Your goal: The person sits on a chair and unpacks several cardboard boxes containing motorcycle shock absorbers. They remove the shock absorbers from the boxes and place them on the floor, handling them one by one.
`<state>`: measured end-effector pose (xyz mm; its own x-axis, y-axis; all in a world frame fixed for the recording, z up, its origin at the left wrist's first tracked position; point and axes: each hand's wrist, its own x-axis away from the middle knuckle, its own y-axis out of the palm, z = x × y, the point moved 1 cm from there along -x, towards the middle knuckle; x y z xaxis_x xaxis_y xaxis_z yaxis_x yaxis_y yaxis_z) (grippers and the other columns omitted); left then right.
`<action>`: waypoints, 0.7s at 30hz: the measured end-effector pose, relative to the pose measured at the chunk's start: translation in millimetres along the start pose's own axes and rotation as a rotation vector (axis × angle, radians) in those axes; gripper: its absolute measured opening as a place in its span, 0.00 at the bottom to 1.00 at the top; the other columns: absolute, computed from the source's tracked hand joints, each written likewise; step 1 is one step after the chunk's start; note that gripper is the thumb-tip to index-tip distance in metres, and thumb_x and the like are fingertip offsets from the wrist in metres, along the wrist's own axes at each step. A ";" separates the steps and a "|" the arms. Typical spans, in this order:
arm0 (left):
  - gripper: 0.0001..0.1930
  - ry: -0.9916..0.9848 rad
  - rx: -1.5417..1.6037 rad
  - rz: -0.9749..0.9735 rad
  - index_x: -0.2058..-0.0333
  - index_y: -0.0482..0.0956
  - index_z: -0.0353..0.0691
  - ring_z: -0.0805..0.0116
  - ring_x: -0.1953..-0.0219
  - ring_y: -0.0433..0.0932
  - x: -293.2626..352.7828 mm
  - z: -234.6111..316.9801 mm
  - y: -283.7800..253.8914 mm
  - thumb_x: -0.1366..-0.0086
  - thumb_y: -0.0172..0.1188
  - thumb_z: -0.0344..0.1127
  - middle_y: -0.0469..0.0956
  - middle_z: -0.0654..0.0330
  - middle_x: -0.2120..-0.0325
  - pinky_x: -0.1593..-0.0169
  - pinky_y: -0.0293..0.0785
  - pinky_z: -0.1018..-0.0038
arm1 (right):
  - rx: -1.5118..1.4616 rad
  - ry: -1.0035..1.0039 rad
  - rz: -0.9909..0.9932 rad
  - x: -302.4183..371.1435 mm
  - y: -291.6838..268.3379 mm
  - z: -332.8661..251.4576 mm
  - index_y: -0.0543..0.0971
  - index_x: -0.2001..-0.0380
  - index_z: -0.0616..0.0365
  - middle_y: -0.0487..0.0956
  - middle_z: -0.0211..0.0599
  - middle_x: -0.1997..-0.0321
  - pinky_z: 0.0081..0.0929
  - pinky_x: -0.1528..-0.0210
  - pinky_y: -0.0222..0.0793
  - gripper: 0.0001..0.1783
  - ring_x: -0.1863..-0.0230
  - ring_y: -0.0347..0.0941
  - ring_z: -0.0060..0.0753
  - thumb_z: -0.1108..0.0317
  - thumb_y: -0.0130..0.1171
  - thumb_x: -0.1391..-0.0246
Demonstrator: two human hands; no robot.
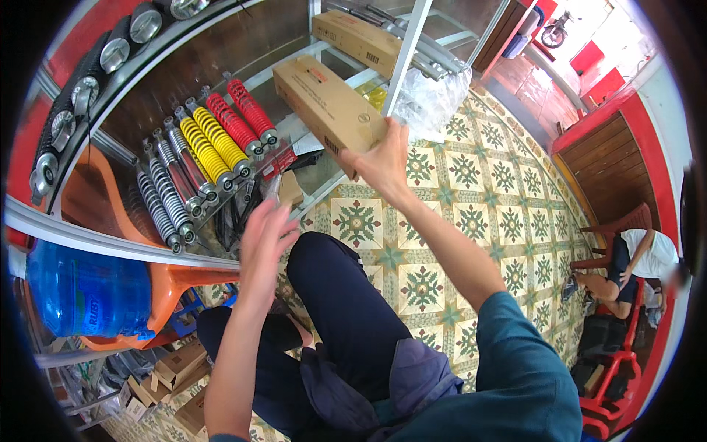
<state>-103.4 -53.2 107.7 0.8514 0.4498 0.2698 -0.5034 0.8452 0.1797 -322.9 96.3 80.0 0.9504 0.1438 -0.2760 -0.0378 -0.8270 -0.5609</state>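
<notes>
My right hand (381, 156) is closed around the near end of a long brown cardboard box (324, 99). The box lies tilted on a shelf of the metal rack, its far end up at the back. My left hand (266, 230) is raised in front of the rack, fingers apart and slightly blurred, holding nothing. Just beyond it are a small cardboard box (290, 188) and black cables or straps (239, 217). To the left stand yellow shock absorbers (219, 140), red ones (239, 114) and silver-and-black ones (166, 195), leaning in a row.
Another long box (359, 40) lies behind, beside metal tubes (420, 44) and clear plastic wrap (434, 99). A blue water jug (88, 291) and an orange chair (173, 287) stand at left. A seated person (633, 261) is at far right on the patterned tile floor (479, 221).
</notes>
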 end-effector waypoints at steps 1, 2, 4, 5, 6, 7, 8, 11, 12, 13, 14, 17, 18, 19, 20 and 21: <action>0.34 -0.071 0.092 -0.020 0.32 0.65 0.35 0.57 0.40 0.76 -29.7 -0.7 20.9 0.26 0.59 0.53 0.70 0.47 0.37 0.35 0.73 0.60 | -0.016 -0.007 0.012 9.1 -6.1 -3.6 0.60 0.37 0.80 0.64 0.57 0.47 0.44 0.37 0.67 0.57 0.42 0.65 0.57 0.59 0.77 0.66; 0.37 -0.147 0.107 -0.051 0.32 0.65 0.37 0.57 0.40 0.76 -55.0 -0.7 38.1 0.29 0.61 0.58 0.69 0.47 0.37 0.35 0.73 0.59 | -0.023 -0.007 0.023 19.3 -11.6 -6.7 0.60 0.37 0.80 0.64 0.57 0.47 0.43 0.38 0.67 0.56 0.42 0.65 0.57 0.60 0.77 0.66; 0.40 -0.214 0.218 -0.099 0.34 0.67 0.38 0.57 0.41 0.76 -89.9 -5.6 70.8 0.32 0.63 0.63 0.69 0.49 0.38 0.38 0.74 0.59 | -0.060 -0.010 0.044 37.8 -24.3 -10.8 0.62 0.39 0.77 0.64 0.57 0.49 0.45 0.39 0.66 0.53 0.43 0.64 0.57 0.62 0.77 0.67; 0.40 -0.200 0.316 -0.123 0.35 0.68 0.38 0.59 0.41 0.76 -102.6 -9.7 84.6 0.33 0.63 0.63 0.71 0.50 0.39 0.40 0.75 0.60 | -0.032 -0.019 0.052 47.3 -29.4 -13.4 0.63 0.39 0.77 0.65 0.56 0.48 0.44 0.40 0.67 0.54 0.44 0.66 0.56 0.61 0.77 0.67; 0.39 -0.190 0.416 -0.150 0.36 0.70 0.37 0.60 0.42 0.77 -113.2 -13.3 95.9 0.34 0.63 0.63 0.73 0.51 0.41 0.42 0.76 0.61 | -0.007 -0.027 0.062 55.8 -35.1 -16.0 0.64 0.39 0.77 0.65 0.55 0.48 0.44 0.40 0.69 0.54 0.44 0.67 0.55 0.59 0.77 0.67; 0.37 -0.149 0.478 -0.154 0.37 0.70 0.38 0.60 0.44 0.77 -118.9 -17.1 101.9 0.33 0.63 0.61 0.75 0.52 0.43 0.42 0.76 0.61 | 0.021 -0.028 0.065 65.7 -40.6 -19.0 0.65 0.39 0.77 0.66 0.54 0.48 0.43 0.41 0.71 0.54 0.45 0.69 0.53 0.58 0.78 0.68; 0.34 -0.115 0.539 -0.158 0.38 0.71 0.38 0.60 0.45 0.78 -122.2 -20.0 105.4 0.33 0.63 0.58 0.77 0.52 0.45 0.43 0.77 0.61 | 0.030 -0.073 0.072 75.3 -47.3 -22.4 0.63 0.39 0.74 0.65 0.53 0.50 0.45 0.45 0.71 0.52 0.47 0.68 0.53 0.61 0.77 0.66; 0.26 -0.131 0.655 -0.153 0.42 0.75 0.38 0.60 0.49 0.81 -108.6 -28.6 104.8 0.33 0.61 0.48 0.81 0.54 0.52 0.44 0.77 0.63 | 0.009 -0.131 0.074 107.6 -68.9 -36.1 0.62 0.39 0.71 0.65 0.52 0.52 0.46 0.49 0.70 0.50 0.49 0.68 0.52 0.64 0.76 0.64; 0.25 -0.138 0.649 -0.139 0.43 0.75 0.38 0.60 0.49 0.81 -96.3 -29.8 102.6 0.33 0.61 0.47 0.81 0.54 0.52 0.43 0.76 0.63 | 0.048 -0.169 0.083 118.0 -78.2 -41.6 0.61 0.38 0.70 0.65 0.52 0.52 0.46 0.51 0.69 0.50 0.51 0.68 0.53 0.65 0.76 0.63; 0.25 -0.183 0.640 -0.087 0.43 0.75 0.37 0.60 0.48 0.81 -81.1 -30.0 100.6 0.33 0.61 0.46 0.81 0.54 0.51 0.43 0.76 0.63 | 0.035 -0.184 0.058 127.7 -88.9 -46.7 0.61 0.38 0.71 0.64 0.53 0.52 0.47 0.51 0.68 0.50 0.51 0.67 0.55 0.67 0.75 0.64; 0.24 -0.146 0.640 -0.092 0.43 0.75 0.36 0.59 0.48 0.81 -62.4 -29.1 99.6 0.34 0.60 0.44 0.81 0.54 0.51 0.42 0.76 0.63 | 0.021 -0.195 0.033 138.5 -100.9 -52.0 0.61 0.38 0.71 0.64 0.55 0.52 0.47 0.50 0.67 0.50 0.51 0.66 0.57 0.68 0.75 0.64; 0.25 -0.158 0.659 -0.067 0.43 0.75 0.36 0.59 0.48 0.81 -3.2 -13.5 93.5 0.34 0.60 0.44 0.81 0.54 0.51 0.41 0.76 0.63 | 0.009 -0.277 -0.018 171.9 -137.4 -72.4 0.60 0.36 0.72 0.65 0.57 0.53 0.47 0.51 0.67 0.53 0.53 0.66 0.58 0.69 0.75 0.66; 0.26 -0.143 0.675 -0.075 0.43 0.75 0.35 0.58 0.49 0.81 21.7 -8.4 89.4 0.34 0.60 0.44 0.81 0.53 0.51 0.41 0.76 0.62 | 0.004 -0.297 -0.040 187.7 -149.6 -80.3 0.60 0.35 0.72 0.66 0.57 0.53 0.47 0.51 0.68 0.55 0.53 0.67 0.58 0.69 0.76 0.66; 0.26 -0.153 0.671 -0.045 0.42 0.74 0.34 0.58 0.49 0.81 42.2 -2.4 84.6 0.34 0.60 0.45 0.81 0.53 0.51 0.41 0.76 0.62 | 0.018 -0.340 -0.059 200.2 -160.1 -87.6 0.59 0.34 0.72 0.66 0.56 0.52 0.45 0.52 0.68 0.57 0.53 0.67 0.56 0.68 0.78 0.67; 0.27 -0.161 0.674 -0.023 0.42 0.74 0.34 0.57 0.49 0.81 64.2 1.7 77.0 0.34 0.60 0.45 0.81 0.52 0.51 0.41 0.76 0.62 | 0.021 -0.370 -0.084 216.6 -169.7 -95.2 0.59 0.33 0.72 0.67 0.54 0.51 0.43 0.53 0.68 0.59 0.54 0.67 0.53 0.67 0.79 0.68; 0.27 -0.162 0.680 -0.013 0.42 0.74 0.34 0.57 0.49 0.81 87.6 2.9 67.8 0.34 0.60 0.45 0.81 0.52 0.51 0.42 0.76 0.61 | 0.021 -0.377 -0.124 236.2 -177.2 -103.3 0.59 0.32 0.71 0.68 0.53 0.50 0.42 0.54 0.69 0.61 0.54 0.68 0.51 0.66 0.81 0.69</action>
<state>-63.4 42.7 146.3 0.8517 0.3477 0.3921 -0.5192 0.4582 0.7214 -59.8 220.7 194.8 0.7683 0.4346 -0.4700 0.0605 -0.7803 -0.6225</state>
